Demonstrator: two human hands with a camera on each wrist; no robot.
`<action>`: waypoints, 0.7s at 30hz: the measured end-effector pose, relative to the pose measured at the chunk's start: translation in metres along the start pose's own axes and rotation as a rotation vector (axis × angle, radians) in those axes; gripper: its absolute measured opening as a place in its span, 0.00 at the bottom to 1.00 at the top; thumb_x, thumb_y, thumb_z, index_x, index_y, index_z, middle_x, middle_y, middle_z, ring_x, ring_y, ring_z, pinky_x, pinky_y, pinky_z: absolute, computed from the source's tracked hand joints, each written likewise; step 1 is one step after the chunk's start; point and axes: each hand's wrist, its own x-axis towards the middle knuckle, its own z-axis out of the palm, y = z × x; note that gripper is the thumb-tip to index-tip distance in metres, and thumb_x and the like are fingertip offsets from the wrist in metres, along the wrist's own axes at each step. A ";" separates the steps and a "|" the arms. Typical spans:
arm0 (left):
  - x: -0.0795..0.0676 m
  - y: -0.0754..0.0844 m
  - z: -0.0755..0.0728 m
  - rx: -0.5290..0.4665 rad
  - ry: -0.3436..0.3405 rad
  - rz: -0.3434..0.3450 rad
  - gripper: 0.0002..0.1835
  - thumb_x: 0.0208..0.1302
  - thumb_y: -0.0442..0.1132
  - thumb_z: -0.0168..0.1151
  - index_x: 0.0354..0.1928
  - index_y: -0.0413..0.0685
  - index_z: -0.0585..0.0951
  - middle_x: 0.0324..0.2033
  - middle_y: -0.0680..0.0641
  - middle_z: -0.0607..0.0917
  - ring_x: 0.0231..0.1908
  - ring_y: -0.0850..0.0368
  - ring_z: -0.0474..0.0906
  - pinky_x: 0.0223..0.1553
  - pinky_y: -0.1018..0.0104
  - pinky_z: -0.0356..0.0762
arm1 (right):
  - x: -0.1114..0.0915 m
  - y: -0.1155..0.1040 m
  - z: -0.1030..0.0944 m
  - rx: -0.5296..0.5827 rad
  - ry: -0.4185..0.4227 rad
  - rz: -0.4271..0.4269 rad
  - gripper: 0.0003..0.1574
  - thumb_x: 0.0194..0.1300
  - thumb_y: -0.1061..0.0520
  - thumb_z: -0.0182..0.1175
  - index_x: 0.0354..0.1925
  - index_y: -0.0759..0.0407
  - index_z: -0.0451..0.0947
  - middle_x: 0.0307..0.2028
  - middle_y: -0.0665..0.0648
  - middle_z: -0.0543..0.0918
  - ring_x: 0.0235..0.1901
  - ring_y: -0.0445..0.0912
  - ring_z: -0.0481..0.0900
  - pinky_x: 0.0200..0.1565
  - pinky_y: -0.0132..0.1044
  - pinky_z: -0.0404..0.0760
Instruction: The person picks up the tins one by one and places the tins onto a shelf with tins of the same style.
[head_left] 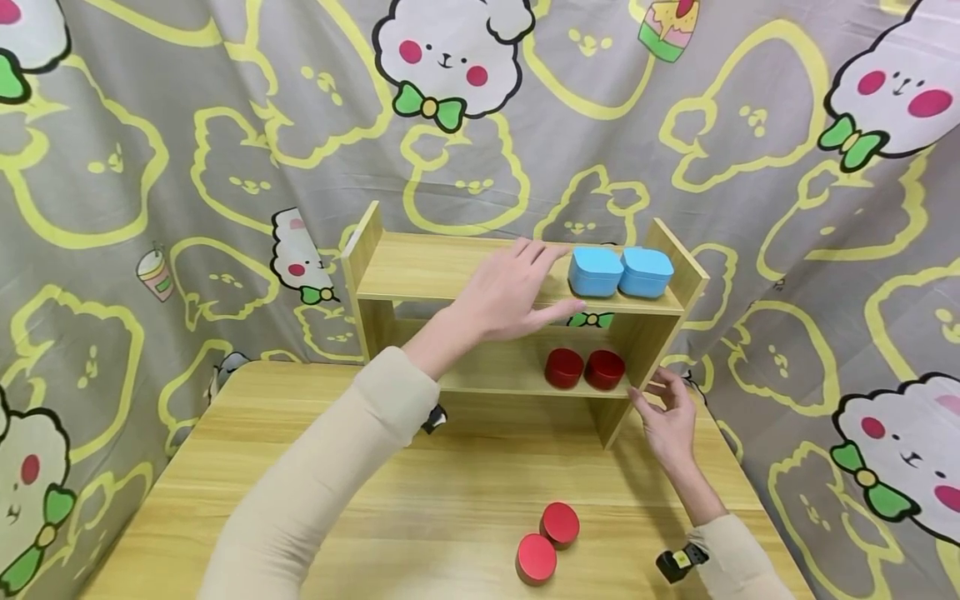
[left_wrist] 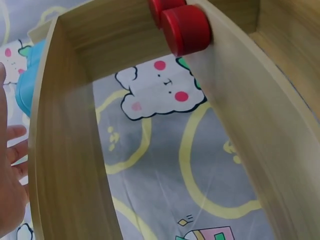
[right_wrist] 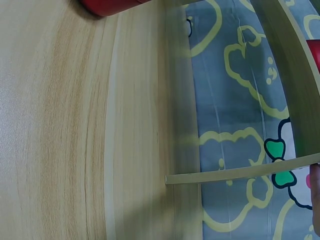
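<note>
Nearest, two red round tins (head_left: pixel 546 542) stand close together on the wood-grain table (head_left: pixel 420 517), touching or nearly so. To their right, a black device (head_left: pixel 681 563) sits at the cuff of a cream sleeve (head_left: pixel 738 560).

Beyond that cuff, the right hand (head_left: pixel 670 421) is at the right side panel of a wooden shelf unit (head_left: pixel 525 307), its thumb at the panel's front edge and its other fingers loosely bent near the outer face (whether they pinch the wood, one cannot tell).

On the unit's lower board, a second pair of red tins (head_left: pixel 584 369) stands side by side toward the right end.

The left hand (head_left: pixel 508 287) reaches across the front of the upper board, palm toward the right, fingers extended and close together, thumb spread well apart from them. It grips nothing. Its fingertips lie just beside the left one of two light-blue boxes (head_left: pixel 621 272); contact is hard to make out. Both boxes rest upright on the upper board, side by side, near its right end.

Farthest back hangs a grey curtain (head_left: pixel 480 200) with yellow outlines and white cartoon animals in green bows.
</note>
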 end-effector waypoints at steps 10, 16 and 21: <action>-0.029 0.007 0.000 0.007 0.084 0.080 0.44 0.68 0.71 0.61 0.73 0.46 0.74 0.63 0.47 0.83 0.64 0.51 0.79 0.63 0.59 0.81 | 0.000 0.000 0.000 -0.041 -0.005 0.013 0.25 0.64 0.76 0.66 0.59 0.73 0.75 0.45 0.41 0.81 0.43 0.31 0.83 0.37 0.18 0.83; -0.046 0.011 0.000 0.044 0.155 0.157 0.43 0.65 0.70 0.65 0.70 0.44 0.77 0.58 0.47 0.85 0.58 0.52 0.80 0.57 0.61 0.83 | 0.001 0.002 -0.001 -0.031 -0.001 0.014 0.26 0.63 0.76 0.67 0.59 0.72 0.76 0.44 0.40 0.81 0.42 0.32 0.83 0.37 0.17 0.83; -0.062 0.014 0.000 0.084 0.197 0.213 0.42 0.64 0.70 0.66 0.67 0.45 0.79 0.54 0.48 0.85 0.54 0.53 0.81 0.51 0.63 0.84 | 0.001 0.003 -0.002 -0.029 -0.001 0.002 0.26 0.62 0.76 0.67 0.59 0.73 0.75 0.44 0.39 0.82 0.42 0.31 0.83 0.37 0.17 0.83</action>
